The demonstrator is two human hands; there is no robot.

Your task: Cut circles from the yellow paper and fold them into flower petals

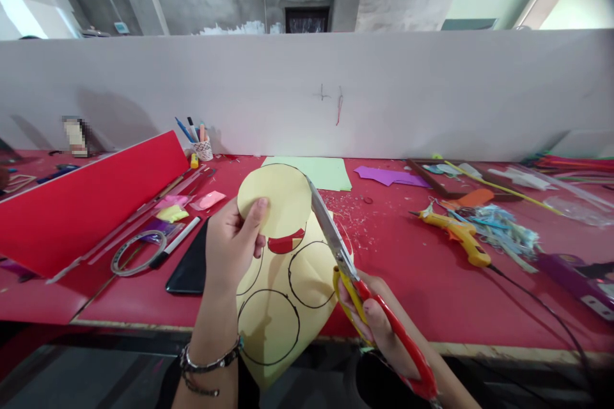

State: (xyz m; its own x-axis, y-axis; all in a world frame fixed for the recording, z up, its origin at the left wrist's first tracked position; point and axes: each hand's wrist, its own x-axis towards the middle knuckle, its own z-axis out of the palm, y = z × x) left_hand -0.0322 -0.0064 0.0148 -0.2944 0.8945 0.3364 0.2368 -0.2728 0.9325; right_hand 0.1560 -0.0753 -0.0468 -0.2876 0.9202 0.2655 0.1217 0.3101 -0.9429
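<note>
A round yellow paper disc [283, 195] is pinched between the thumb and fingers of my left hand [237, 239]. In my right hand [378, 319] are scissors [336, 239] with red and yellow handles, my fingers wrapped round the grips. Their blades point up and left, the tip at the disc's right edge. Below the disc lies a yellow paper sheet [311, 326] with several circles drawn in black. It reaches over the table's front edge. A curved cut-out at its top shows the red table through it.
A black device [187, 262], a tape roll [139, 254] and a red board [96, 204] lie left. Behind are green paper [330, 169] and purple paper [391, 176]. A yellow glue gun [455, 233] with a cord lies right, near a wooden frame [434, 186].
</note>
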